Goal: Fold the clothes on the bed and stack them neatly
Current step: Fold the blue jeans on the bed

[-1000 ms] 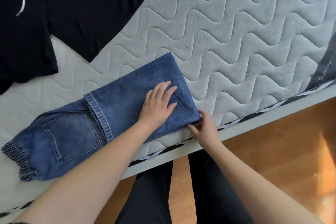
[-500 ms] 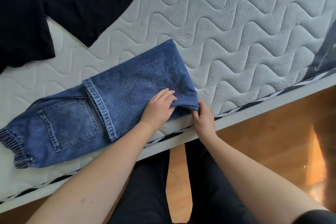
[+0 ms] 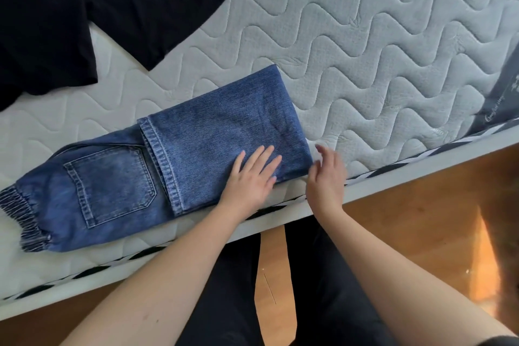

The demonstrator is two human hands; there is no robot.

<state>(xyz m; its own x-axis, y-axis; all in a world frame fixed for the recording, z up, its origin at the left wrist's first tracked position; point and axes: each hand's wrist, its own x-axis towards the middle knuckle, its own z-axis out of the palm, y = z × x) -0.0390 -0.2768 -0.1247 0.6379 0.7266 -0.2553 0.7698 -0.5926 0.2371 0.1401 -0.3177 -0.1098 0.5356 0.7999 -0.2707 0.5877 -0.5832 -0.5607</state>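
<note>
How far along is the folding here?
Partway. Done: the jeans are folded over once, legs over the seat. In hand: left hand presses flat on the fold; right hand hovers open at its edge. Left: finishing the jeans, folding the black garment, and stacking.

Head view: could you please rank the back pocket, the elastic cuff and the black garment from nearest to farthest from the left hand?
From the left hand, which lies flat on the folded jeans:
1. Back pocket, just to its left on the jeans.
2. Black garment, up at the far left of the mattress.
3. Elastic cuff, at the jeans' far left end.
The last two are fairly close to call.
</note>
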